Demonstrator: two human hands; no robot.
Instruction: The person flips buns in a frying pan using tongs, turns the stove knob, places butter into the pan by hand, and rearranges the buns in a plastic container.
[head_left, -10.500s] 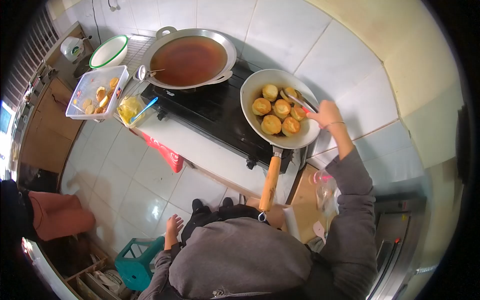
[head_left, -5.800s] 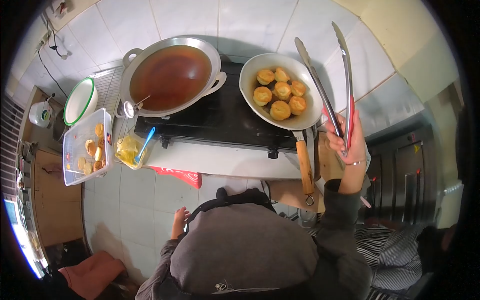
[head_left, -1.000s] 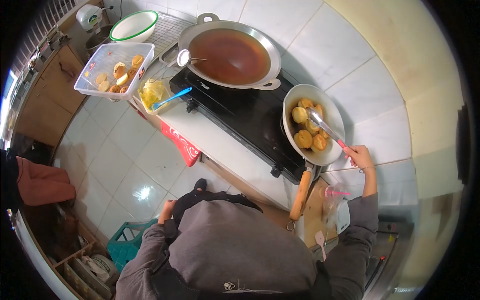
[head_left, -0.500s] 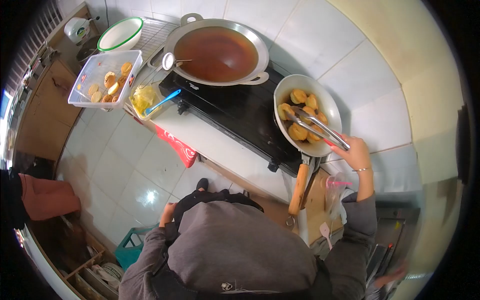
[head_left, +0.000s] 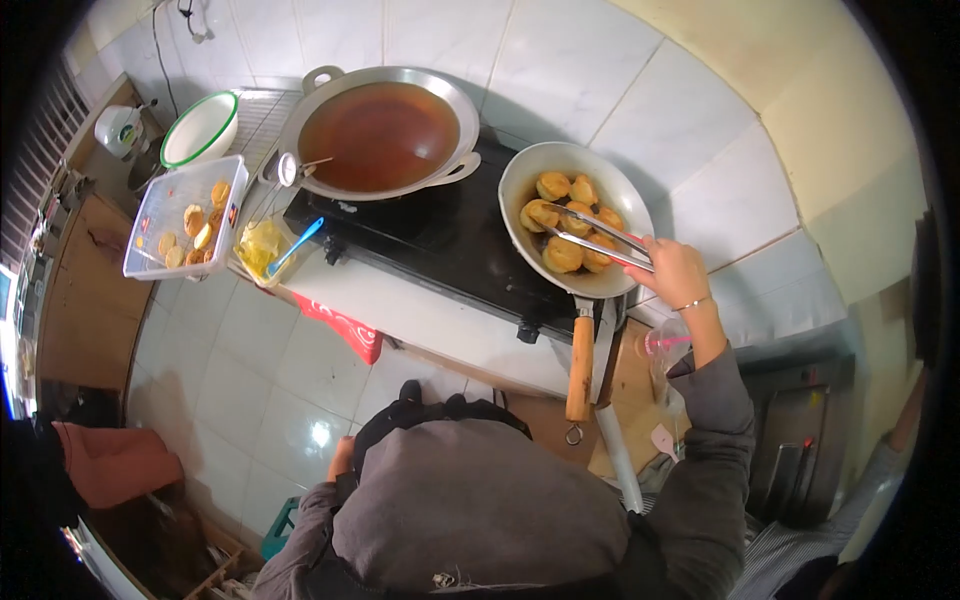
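My right hand (head_left: pixel 672 272) is closed around metal tongs (head_left: pixel 605 240), which reach into a white frying pan (head_left: pixel 632 205) with a wooden handle (head_left: pixel 580 370). Several round golden-brown fried pieces (head_left: pixel 563 255) lie in dark oil there. The tongs' tips are at the leftmost piece (head_left: pixel 538 214); whether they grip it is unclear. My left hand (head_left: pixel 342 458) hangs low beside my body, its fingers partly hidden. The pan rests on a black gas stove (head_left: pixel 420 240).
A wide wok (head_left: pixel 380 140) of reddish-brown oil carries a dial thermometer (head_left: pixel 289 170). Left of it are a plastic box (head_left: pixel 150 240) of fried pieces, a green-rimmed bowl (head_left: pixel 205 130), and a small tub (head_left: pixel 258 255) with a blue brush (head_left: pixel 300 245). Another person's striped sleeve (head_left: pixel 850 510) is at the right.
My view has shifted, moving the stove left in the picture. The tongs have moved slightly among the pieces, to the left one. Another person's sleeve now shows more at the right.
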